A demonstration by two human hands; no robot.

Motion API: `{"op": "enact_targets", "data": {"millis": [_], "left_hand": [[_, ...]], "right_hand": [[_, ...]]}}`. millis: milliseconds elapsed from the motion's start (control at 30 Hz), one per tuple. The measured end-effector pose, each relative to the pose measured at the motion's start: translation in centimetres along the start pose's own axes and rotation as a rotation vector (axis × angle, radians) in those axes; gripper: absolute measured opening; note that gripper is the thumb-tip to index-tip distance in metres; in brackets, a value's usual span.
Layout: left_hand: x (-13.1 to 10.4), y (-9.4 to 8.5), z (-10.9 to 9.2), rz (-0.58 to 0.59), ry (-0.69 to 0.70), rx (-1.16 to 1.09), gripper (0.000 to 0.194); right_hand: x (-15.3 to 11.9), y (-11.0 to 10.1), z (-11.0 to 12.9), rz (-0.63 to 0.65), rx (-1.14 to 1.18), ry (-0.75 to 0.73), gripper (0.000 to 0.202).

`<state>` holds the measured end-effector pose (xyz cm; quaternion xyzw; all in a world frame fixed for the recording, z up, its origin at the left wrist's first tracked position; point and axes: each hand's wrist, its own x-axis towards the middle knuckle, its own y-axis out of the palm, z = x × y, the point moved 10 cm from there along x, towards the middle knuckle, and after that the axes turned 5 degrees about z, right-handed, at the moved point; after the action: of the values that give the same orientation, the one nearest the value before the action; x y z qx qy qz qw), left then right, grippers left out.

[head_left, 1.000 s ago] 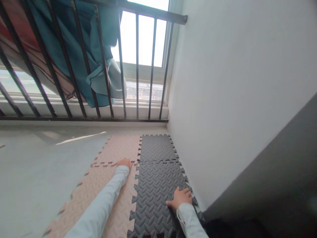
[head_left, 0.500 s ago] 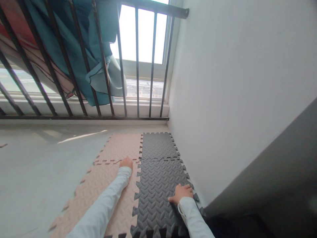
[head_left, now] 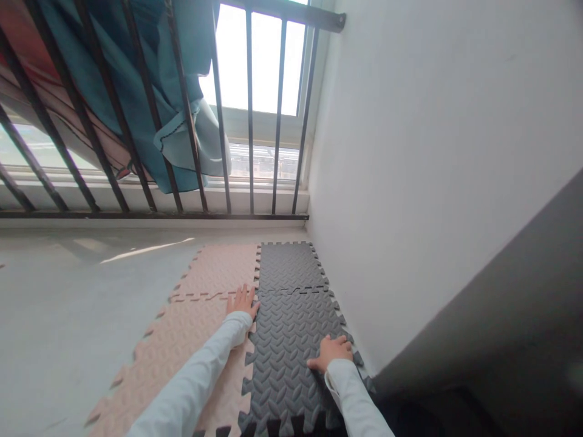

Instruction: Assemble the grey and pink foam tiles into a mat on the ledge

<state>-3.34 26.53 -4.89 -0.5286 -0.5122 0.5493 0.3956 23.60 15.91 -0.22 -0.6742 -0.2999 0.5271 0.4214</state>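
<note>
a: where do the mats lie?
b: four toothed foam mats, two by two, on the grey floor (head_left: pixel 54 315): at left the far pink mat (head_left: pixel 221 267) and near pink mat (head_left: pixel 177 346); at right the far dark mat (head_left: pixel 291 264) and near dark mat (head_left: pixel 286 340), both beside the white wall (head_left: pixel 410 182).
a: and the left hand (head_left: pixel 243 301)?
b: released and flattened, fingers spread, at the right end of the seam (head_left: pixel 191 297) between the pink mats; its thumb points toward the near dark mat.
a: the right hand (head_left: pixel 333 353)?
b: also released: laid upon the near dark mat close to its wall-side edge, fingers slightly bent, thumb stretched out to the left.
a: are the pink and dark columns fully interlocked?
b: their teeth meet along the middle; how firmly, i cannot tell.
a: what stands beyond?
b: a dark railing (head_left: pixel 150 215), with teal cloth (head_left: pixel 195 36) hanging behind its bars and a bright window (head_left: pixel 265 67) at the upper centre.
a: the sleeves?
b: pale, long, entering from the lower edge.
</note>
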Motion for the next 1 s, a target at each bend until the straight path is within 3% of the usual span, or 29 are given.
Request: {"op": "enact_targets", "data": {"millis": [267, 600, 800, 1000], "left_hand": [[0.7, 0.9, 0.5, 0.077, -0.093, -0.058, 0.054], [1.1, -0.9, 0.1, 0.049, -0.119, -0.139, 0.054], [1.5, -0.8, -0.1, 0.034, -0.103, -0.122, 0.049], [2.5, -0.7, -0.2, 0.051, -0.024, -0.172, 0.050]], "right_hand": [[0.4, 0.2, -0.1, 0.002, -0.014, 0.011, 0.086], [1.8, 2.2, -0.3, -0.022, 0.003, -0.033, 0.094], [2.1, 2.7, -0.3, -0.030, -0.004, -0.042, 0.094], [1.4, 1.8, -0.2, -0.002, -0.003, -0.025, 0.092]]}}
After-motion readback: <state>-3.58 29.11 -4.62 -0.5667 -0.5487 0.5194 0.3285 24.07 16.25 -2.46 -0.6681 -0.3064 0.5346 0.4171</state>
